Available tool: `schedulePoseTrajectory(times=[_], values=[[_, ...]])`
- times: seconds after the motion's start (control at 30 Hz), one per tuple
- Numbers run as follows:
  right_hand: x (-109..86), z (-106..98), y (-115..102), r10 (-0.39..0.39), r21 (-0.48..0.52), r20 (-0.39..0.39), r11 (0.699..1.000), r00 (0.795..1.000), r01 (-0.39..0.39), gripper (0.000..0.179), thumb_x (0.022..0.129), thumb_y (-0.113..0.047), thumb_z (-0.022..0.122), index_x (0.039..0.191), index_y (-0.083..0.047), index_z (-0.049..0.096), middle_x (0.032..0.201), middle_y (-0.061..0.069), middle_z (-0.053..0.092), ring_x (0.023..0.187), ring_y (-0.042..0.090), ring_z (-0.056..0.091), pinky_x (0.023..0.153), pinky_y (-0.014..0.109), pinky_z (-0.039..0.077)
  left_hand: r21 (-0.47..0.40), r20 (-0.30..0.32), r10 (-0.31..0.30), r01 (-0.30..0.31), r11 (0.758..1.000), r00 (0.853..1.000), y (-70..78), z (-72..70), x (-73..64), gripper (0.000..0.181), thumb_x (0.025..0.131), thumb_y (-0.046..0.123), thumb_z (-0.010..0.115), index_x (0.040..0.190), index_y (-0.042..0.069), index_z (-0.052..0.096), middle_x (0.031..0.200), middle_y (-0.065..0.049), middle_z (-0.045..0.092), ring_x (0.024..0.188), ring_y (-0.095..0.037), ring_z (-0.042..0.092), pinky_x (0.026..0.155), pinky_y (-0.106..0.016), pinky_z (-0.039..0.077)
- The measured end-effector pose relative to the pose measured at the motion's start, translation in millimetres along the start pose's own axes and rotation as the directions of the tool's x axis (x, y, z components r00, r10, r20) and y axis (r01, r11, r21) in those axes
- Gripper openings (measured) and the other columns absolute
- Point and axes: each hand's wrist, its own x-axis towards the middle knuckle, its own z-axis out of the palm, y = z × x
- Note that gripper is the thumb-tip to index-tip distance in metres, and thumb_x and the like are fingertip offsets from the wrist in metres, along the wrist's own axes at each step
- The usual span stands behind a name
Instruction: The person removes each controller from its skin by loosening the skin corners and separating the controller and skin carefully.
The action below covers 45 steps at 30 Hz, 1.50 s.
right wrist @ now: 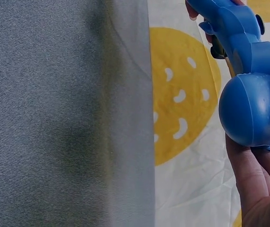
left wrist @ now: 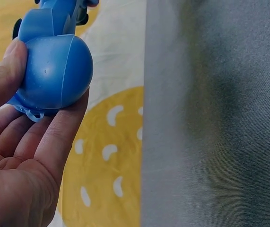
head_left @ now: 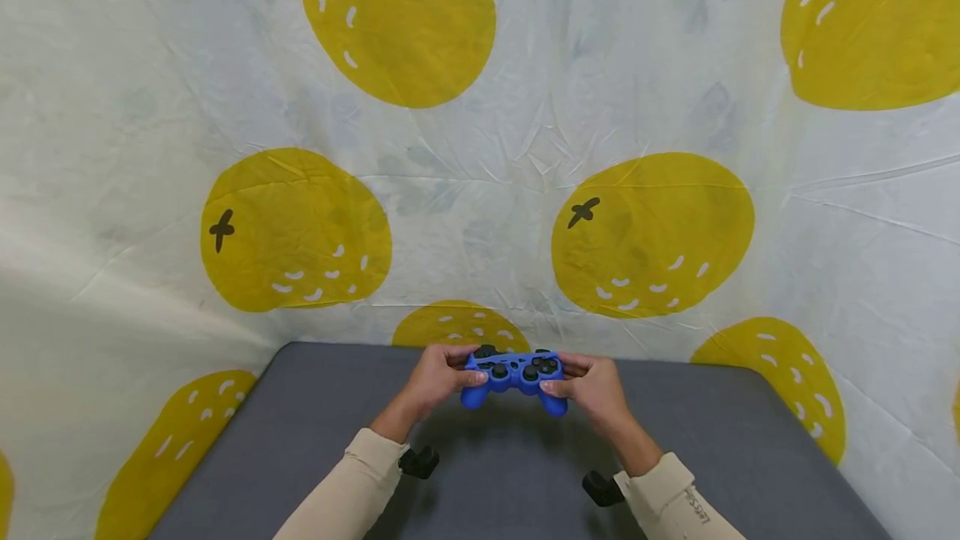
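While hands [head_left: 435, 377] [head_left: 598, 390] grip blue controller [head_left: 514, 374], some fingertips hidden behind it.

The left forearm [head_left: 347, 483] and right forearm [head_left: 677, 497] reach forward, slanting inward to bare wrists [head_left: 392, 422]. The left grip [head_left: 437, 375] and right grip [head_left: 597, 390] face each other, nearly level. On each, the thumb [left wrist: 11, 72] opposes the fingers [left wrist: 63, 130] in a pinch; in the left wrist view, those fingers lie side by side, slightly bent.

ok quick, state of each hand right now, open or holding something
Left hand: closed, holding the left end of the controller between thumb and fingers.
Right hand: closed, holding its right end the same way.
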Motion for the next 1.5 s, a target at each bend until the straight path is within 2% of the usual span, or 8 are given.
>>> schedulePoseTrajectory(times=[0.43, 0.83, 1.2, 1.5], values=[[-0.6, 1.0, 2.1, 0.03, 0.005, -0.01, 1.0, 1.0, -0.03, 0.062, 0.076, -0.001, 0.091, 0.131, 0.011, 0.066, 0.126, 0.033, 0.07, 0.113, 0.038, 0.074, 0.092, 0.043, 0.063, 0.0, -0.007, 0.012, -0.012, 1.0, 1.0, -3.2, 1.8, -4.2, 0.052, 0.092, 0.012, 0.08, 0.14, 0.001, 0.064, 0.146, -0.028, 0.059, 0.118, -0.036, 0.073, 0.089, -0.042, 0.064], [0.3, 3.4, 2.3, 0.043, -0.004, -0.02, 0.999, 0.999, -0.043, 0.058, 0.078, -0.002, 0.09, 0.131, 0.01, 0.068, 0.125, 0.031, 0.071, 0.111, 0.037, 0.075, 0.093, 0.045, 0.062, 0.023, -0.028, 0.021, -0.021, 1.0, 0.999, -4.4, 0.0, -0.9, 0.054, 0.089, 0.011, 0.083, 0.139, -0.001, 0.065, 0.131, -0.026, 0.07, 0.107, -0.03, 0.077, 0.087, -0.039, 0.065], [-0.7, 4.6, 6.8, 0.054, 0.003, -0.022, 0.999, 0.998, -0.054, 0.061, 0.075, -0.001, 0.092, 0.13, 0.011, 0.067, 0.124, 0.032, 0.071, 0.108, 0.035, 0.076, 0.091, 0.044, 0.063, 0.037, -0.036, 0.034, -0.033, 0.999, 0.999, -7.3, 2.7, -2.6, 0.053, 0.088, 0.01, 0.083, 0.137, -0.002, 0.066, 0.132, -0.026, 0.07, 0.111, -0.032, 0.076, 0.087, -0.04, 0.065], [0.7, 3.6, 13.4, 0.08, 0.025, -0.025, 0.997, 0.996, -0.08, 0.062, 0.074, 0.001, 0.092, 0.13, 0.011, 0.067, 0.126, 0.033, 0.07, 0.108, 0.035, 0.076, 0.09, 0.043, 0.063, 0.014, -0.022, 0.018, -0.017, 1.0, 1.0, -12.1, 7.5, -1.9, 0.054, 0.089, 0.008, 0.082, 0.139, -0.002, 0.064, 0.126, -0.027, 0.072, 0.103, -0.029, 0.078, 0.082, -0.039, 0.065]])
